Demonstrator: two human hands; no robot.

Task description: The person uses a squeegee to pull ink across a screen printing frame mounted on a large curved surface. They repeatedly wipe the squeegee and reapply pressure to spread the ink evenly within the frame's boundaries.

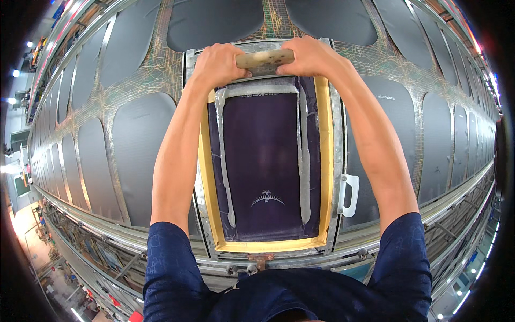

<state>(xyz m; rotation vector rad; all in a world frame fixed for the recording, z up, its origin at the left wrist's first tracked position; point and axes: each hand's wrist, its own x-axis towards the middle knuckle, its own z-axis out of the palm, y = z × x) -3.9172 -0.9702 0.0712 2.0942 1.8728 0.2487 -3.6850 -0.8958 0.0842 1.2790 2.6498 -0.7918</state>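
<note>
Both my arms reach forward over a screen-printing frame [271, 246] with yellow tape along its inner edges. At its far end I hold a squeegee [265, 58] with a worn, pale wooden grip lying crosswise. My left hand [219, 65] is closed round its left end, and my right hand [308, 57] round its right end. The squeegee's lower edge is mostly hidden. Below my hands lies the dark purple mesh [260, 145], with a small pale emblem near its close end. Grey ink [304, 161] runs in bands down both sides and across the far end.
A long table bears rows of dark grey panels [145, 150] on both sides and beyond the frame. Tangled coloured ink lines [276, 21] show between them. A white handle [348, 196] sits by the frame's right side. A metal rail [225, 267] runs along the near edge.
</note>
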